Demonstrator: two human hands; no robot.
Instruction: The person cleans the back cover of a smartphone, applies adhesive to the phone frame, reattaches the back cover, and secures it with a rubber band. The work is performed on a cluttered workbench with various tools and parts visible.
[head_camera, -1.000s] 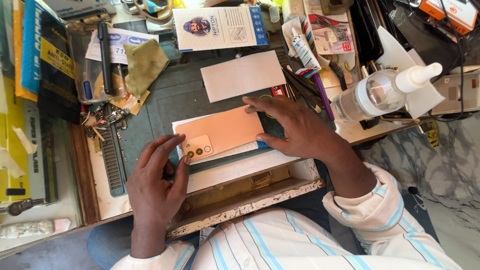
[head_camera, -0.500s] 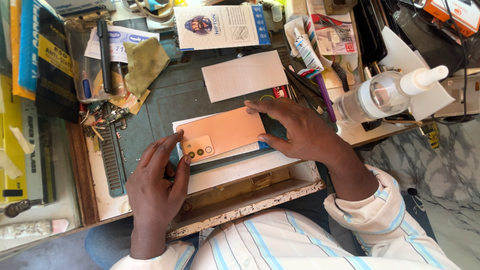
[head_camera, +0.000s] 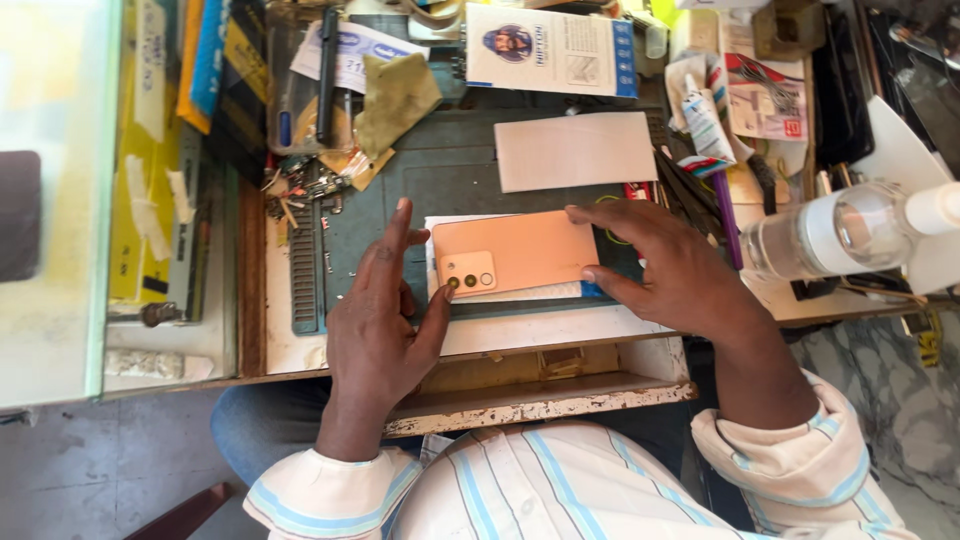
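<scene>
Head camera looks steeply down, close over workbench (head_camera: 480, 170).

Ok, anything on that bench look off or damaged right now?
The orange phone lies slightly askew on the white sheet, steadied by both hands. The bench edge has chipped paint. Nothing spilled.
</scene>
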